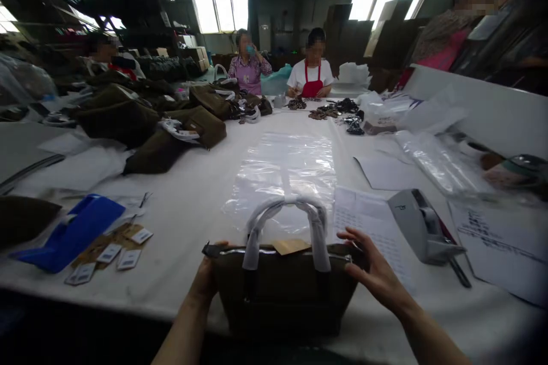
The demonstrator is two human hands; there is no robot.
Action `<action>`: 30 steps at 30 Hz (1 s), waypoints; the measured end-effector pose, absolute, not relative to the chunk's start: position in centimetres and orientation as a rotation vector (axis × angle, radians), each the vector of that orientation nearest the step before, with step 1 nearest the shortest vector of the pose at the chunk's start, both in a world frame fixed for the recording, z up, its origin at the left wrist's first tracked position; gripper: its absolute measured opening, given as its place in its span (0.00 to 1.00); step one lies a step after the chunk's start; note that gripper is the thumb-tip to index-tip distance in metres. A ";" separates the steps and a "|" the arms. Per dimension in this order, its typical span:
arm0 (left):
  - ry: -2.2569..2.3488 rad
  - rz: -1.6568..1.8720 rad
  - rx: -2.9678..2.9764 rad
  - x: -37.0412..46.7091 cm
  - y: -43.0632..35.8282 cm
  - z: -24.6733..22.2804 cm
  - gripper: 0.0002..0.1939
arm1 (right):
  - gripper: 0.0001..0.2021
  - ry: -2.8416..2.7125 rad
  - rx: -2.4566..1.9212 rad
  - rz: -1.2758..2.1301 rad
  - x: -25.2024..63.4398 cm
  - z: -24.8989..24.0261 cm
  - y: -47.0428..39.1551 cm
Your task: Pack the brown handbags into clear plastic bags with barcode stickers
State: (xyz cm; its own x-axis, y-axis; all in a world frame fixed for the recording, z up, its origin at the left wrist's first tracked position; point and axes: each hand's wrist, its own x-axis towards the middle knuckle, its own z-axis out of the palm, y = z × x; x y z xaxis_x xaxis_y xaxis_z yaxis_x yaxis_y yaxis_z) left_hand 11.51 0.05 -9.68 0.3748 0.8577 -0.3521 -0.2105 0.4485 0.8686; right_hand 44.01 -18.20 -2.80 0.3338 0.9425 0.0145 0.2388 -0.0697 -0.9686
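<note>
A dark olive handbag point(285, 296) stands upright at the table's near edge, in front of me. White wrapping covers its two raised handles point(320, 236), and a silver zipper runs along the top. A tan paper tag point(291, 246) lies over the zipper between the handles. My left hand point(206, 276) holds the bag's left end, its fingers partly hidden behind the side. At the right top corner, my right hand point(377, 268) grips the bag with the thumb on the front near the zipper end and the fingers at the back. Clear plastic bags point(285, 171) lie flat just beyond.
To the left are a blue tape dispenser point(81, 231), white labels point(128, 259) and piled olive bags point(171, 142). A grey tape dispenser point(422, 228) and printed sheets point(368, 222) lie right. Two people sit across the table; others are at the sides.
</note>
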 end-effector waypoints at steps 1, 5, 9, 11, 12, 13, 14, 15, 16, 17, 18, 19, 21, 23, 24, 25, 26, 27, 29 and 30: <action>0.915 0.819 0.802 10.9 0.0 -9.4 0.21 | 0.31 -1.099 -1.553 0.828 43.8 -2.6 -18.3; 0.835 0.813 0.759 8.9 -0.6 -7.7 0.17 | 0.41 -1.234 -1.458 1.054 45.0 -2.0 -17.9; 0.800 0.687 0.900 7.3 -0.7 -5.9 0.13 | 0.41 -1.382 -1.285 1.334 46.3 0.1 -16.7; 0.811 0.555 0.992 6.3 -0.4 -5.1 0.12 | 0.37 -1.361 -1.246 1.351 46.2 1.5 -16.3; 0.806 0.475 1.025 5.8 -0.1 -4.7 0.11 | 0.35 -1.366 -1.233 1.370 46.0 2.1 -16.3; 0.794 0.398 1.050 5.3 0.1 -4.2 0.10 | 0.34 -1.383 -1.221 1.405 45.8 2.5 -16.5; 0.778 0.332 1.069 5.0 0.4 -3.8 0.09 | 0.33 -1.397 -1.213 1.448 45.5 2.8 -16.8; 0.759 0.283 1.081 4.9 0.6 -3.4 0.09 | 0.31 -1.403 -1.201 1.498 45.3 2.9 -17.3; 0.740 0.265 1.085 5.0 0.7 -3.0 0.10 | 0.29 -1.381 -1.185 1.549 45.0 2.8 -18.0; 0.728 0.276 1.081 5.4 0.8 -2.6 0.12 | 0.28 -1.326 -1.152 1.608 44.7 2.4 -18.6; 0.728 0.304 1.077 5.9 0.7 -2.2 0.16 | 0.27 -1.229 -1.122 1.662 44.3 2.0 -19.2; 0.738 0.332 1.078 6.7 0.6 -1.7 0.20 | 0.26 -1.102 -1.118 1.690 43.8 1.4 -19.7; 0.790 0.319 1.128 8.7 0.2 -0.9 0.29 | 0.25 -0.851 -1.220 1.662 42.6 0.2 -20.1; 0.855 0.180 1.257 10.5 -0.3 -0.1 0.31 | 0.22 -0.732 -1.420 1.552 41.6 -0.9 -19.9; 0.878 0.098 1.326 11.2 -0.7 0.2 0.29 | 0.22 -0.751 -1.520 1.498 41.3 -1.2 -19.6; 0.895 0.034 1.380 11.7 -1.0 0.4 0.27 | 0.21 -0.815 -1.596 1.463 41.1 -1.5 -19.4; 0.909 -0.003 1.414 12.0 -1.3 0.5 0.25 | 0.21 -0.900 -1.660 1.435 41.0 -1.6 -19.1; 0.925 -0.016 1.420 12.1 -1.6 0.4 0.23 | 0.22 -0.984 -1.727 1.405 40.9 -1.6 -18.9; 0.996 0.022 1.356 11.8 -2.4 -0.1 0.22 | 0.26 -1.060 -1.903 1.364 40.8 -1.5 -18.6; 1.053 0.042 1.313 11.5 -3.0 -0.5 0.23 | 0.30 -1.045 -1.989 1.372 40.6 -1.5 -18.6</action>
